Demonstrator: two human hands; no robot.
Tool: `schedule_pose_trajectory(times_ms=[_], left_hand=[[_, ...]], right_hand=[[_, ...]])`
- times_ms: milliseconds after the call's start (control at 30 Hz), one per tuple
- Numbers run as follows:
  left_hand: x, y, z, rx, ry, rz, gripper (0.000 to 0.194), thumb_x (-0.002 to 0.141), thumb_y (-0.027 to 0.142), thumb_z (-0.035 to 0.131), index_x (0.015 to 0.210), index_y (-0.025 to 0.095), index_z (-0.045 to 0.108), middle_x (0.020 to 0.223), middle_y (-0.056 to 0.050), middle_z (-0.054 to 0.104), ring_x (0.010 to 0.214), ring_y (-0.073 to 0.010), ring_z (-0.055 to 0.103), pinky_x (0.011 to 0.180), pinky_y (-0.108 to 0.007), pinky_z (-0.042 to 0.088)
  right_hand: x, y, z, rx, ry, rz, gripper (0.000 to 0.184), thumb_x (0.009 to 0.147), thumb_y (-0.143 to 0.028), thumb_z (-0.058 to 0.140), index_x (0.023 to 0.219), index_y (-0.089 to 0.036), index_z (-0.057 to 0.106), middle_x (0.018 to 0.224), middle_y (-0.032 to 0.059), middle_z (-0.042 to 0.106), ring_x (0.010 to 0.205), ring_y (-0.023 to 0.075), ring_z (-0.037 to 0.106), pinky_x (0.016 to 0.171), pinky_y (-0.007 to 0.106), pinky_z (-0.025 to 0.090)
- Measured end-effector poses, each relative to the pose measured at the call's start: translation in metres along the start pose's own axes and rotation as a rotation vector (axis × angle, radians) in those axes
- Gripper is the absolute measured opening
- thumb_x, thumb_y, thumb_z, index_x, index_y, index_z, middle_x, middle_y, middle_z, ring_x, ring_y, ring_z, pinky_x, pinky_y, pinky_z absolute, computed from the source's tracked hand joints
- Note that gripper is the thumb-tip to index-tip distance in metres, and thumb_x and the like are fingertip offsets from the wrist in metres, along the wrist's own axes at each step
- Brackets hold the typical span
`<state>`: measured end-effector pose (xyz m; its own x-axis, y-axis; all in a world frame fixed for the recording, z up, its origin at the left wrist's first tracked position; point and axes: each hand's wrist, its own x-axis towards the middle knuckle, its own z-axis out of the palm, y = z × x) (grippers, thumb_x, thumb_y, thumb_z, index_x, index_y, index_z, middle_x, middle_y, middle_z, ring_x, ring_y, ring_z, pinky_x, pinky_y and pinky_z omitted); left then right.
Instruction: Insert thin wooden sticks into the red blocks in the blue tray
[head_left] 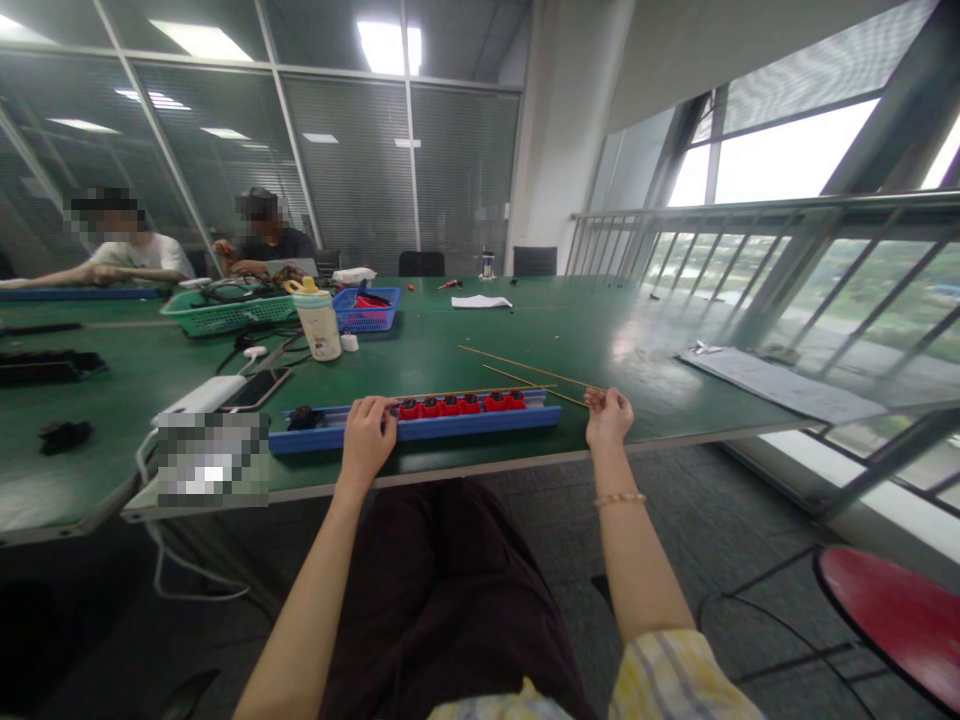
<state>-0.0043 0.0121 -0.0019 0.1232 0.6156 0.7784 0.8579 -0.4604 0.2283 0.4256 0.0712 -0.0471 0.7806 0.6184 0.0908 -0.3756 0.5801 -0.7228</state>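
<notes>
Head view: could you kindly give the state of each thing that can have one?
Left hand, curled over the rail
Right hand, pinching a stick
Rail, open-topped
Red parts, inside the rail
Bottle, upright
Green basket, filled
Blue basket, filled
Phone, lying flat
Papers, lying flat

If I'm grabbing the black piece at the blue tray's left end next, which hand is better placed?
Probably your left hand: it's at the blue tray, close to the black piece. Your right hand is beyond the tray's other end, holding a thin stick.
</notes>
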Motion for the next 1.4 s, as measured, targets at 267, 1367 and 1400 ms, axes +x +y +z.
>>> schedule_pose_trajectory(times_ms=[267,1367,1400], left_hand=[[0.0,0.0,0.0,-0.003,-0.005,0.004,0.022,0.09,0.018,0.043,0.099,0.021,0.064,0.1,-0.008,0.066,0.098,-0.0258,0.055,0.092,-0.04,0.046],[0.001,0.001,0.0,-0.006,-0.003,-0.001,0.022,0.091,0.019,0.043,0.098,0.021,0.064,0.099,-0.008,0.065,0.099,-0.0256,0.055,0.093,-0.04,0.046],[0.001,0.001,0.0,-0.007,-0.005,-0.002,0.023,0.091,0.019,0.043,0.099,0.021,0.064,0.099,-0.008,0.065,0.099,-0.0257,0.055,0.093,-0.04,0.046]], right_hand=[[-0.002,0.0,0.001,-0.035,-0.025,-0.03,0.019,0.09,-0.036,0.058,0.086,-0.018,0.053,0.066,0.0014,0.07,0.054,0.009,0.064,0.053,0.017,0.048],[-0.013,0.002,0.003,-0.438,-0.009,-0.285,0.027,0.07,-0.033,0.077,0.082,-0.018,0.058,0.067,-0.0016,0.065,0.065,0.015,0.064,0.065,0.027,0.052],[-0.013,0.002,0.001,-0.498,-0.008,-0.326,0.026,0.069,-0.033,0.078,0.08,-0.018,0.06,0.07,-0.0003,0.066,0.067,0.0158,0.064,0.068,0.028,0.052]])
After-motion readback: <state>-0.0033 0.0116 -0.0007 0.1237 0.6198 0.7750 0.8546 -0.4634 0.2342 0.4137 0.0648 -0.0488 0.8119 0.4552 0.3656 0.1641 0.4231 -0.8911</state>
